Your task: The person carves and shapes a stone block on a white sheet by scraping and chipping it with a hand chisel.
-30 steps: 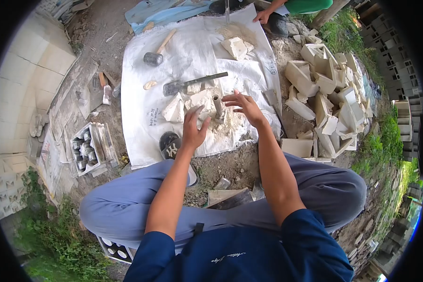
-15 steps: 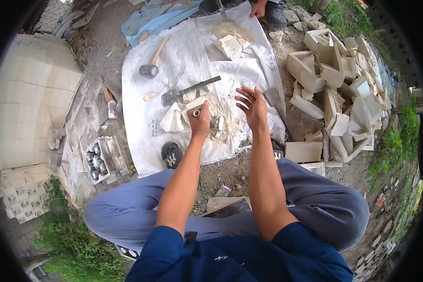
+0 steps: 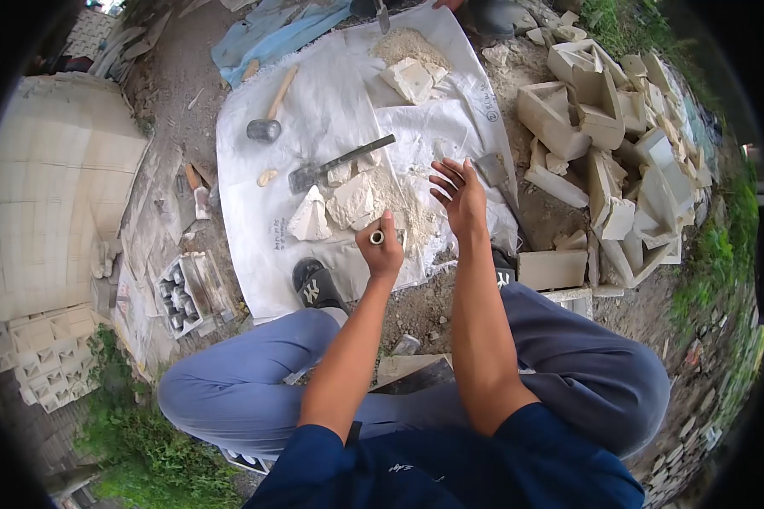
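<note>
My left hand (image 3: pixel 382 249) is closed around an upright hammer with a hollow, round handle end (image 3: pixel 376 238); the fist hides most of its head. My right hand (image 3: pixel 462 197) is raised over the sheet, palm turned inward and fingers spread, holding nothing. Broken whitish chunks (image 3: pixel 350 202) lie just beyond my left fist, beside a pointed white piece (image 3: pixel 311 215). Behind them rests a hammer with a dark handle (image 3: pixel 339 163). Pale crumbs and powder (image 3: pixel 418 216) are scattered between my hands.
A wooden-handled mallet (image 3: pixel 265 129) lies on the white sheet (image 3: pixel 244 191). Broken box-shaped pieces (image 3: pixel 598 110) are heaped at right, near a flat-bladed tool (image 3: pixel 491 170). At left stands a tray of dark lumps (image 3: pixel 176 299). Another person's hand (image 3: pixel 446 4) shows at the far edge.
My left hand has moved right and toward me with the hammer, uncovering the whitish chunk. My right hand stays open in nearly the same place. The other person's hand has drawn back.
</note>
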Motion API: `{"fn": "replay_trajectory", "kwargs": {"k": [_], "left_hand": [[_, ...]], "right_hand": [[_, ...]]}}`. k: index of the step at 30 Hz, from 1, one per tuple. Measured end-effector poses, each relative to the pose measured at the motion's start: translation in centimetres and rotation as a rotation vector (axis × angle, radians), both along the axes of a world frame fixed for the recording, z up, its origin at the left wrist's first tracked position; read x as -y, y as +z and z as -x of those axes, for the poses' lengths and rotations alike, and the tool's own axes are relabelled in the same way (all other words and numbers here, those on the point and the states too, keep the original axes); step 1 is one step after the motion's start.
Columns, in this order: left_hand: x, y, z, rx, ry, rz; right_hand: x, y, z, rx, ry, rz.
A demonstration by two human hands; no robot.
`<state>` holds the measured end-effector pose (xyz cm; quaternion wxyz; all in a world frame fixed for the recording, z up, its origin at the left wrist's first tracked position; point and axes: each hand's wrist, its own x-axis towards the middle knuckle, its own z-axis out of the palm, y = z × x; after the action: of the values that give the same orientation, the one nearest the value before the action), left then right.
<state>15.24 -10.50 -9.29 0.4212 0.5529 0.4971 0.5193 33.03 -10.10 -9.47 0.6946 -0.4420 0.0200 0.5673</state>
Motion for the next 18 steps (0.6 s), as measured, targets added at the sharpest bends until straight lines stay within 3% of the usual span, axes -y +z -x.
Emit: {"fn": "replay_trajectory", "kwargs": {"k": [2,4,8,11,12,14,18], "left_hand": [[0.1,1.6,-0.3,0.187,0.006,0.173],[0.5,4.3,-0.1,0.305,0.046,0.136],[1.6,5.5,0.7,0.336,0.133,0.082],[2.2,0.4,1.2,-0.080,0.039,-0.080],[1.1,0.7,0.8,-0.077,0.042,-0.094],[-1.3,1.8,0.0,0.172,0.087,0.178],[-0.1,7.9,0.3,0.250,0.149,0.057]], "right_hand": [[0.0,1.5,-1.1,0.006,-0.017,-0.014],[-0.3,2.5,-1.8,0.055,-0.040,-0.119],[-0.4,4.1,-2.9,0.113,-0.069,-0.180],[-0.8,4.6,-2.3,0.090,-0.059,-0.198],[-1.1,4.8,-2.1,0.092,-0.057,-0.213],[-1.4,5.0,-1.4,0.079,-0.028,-0.203],[-1.1,5.3,-1.1,0.117,0.019,-0.239]]}}
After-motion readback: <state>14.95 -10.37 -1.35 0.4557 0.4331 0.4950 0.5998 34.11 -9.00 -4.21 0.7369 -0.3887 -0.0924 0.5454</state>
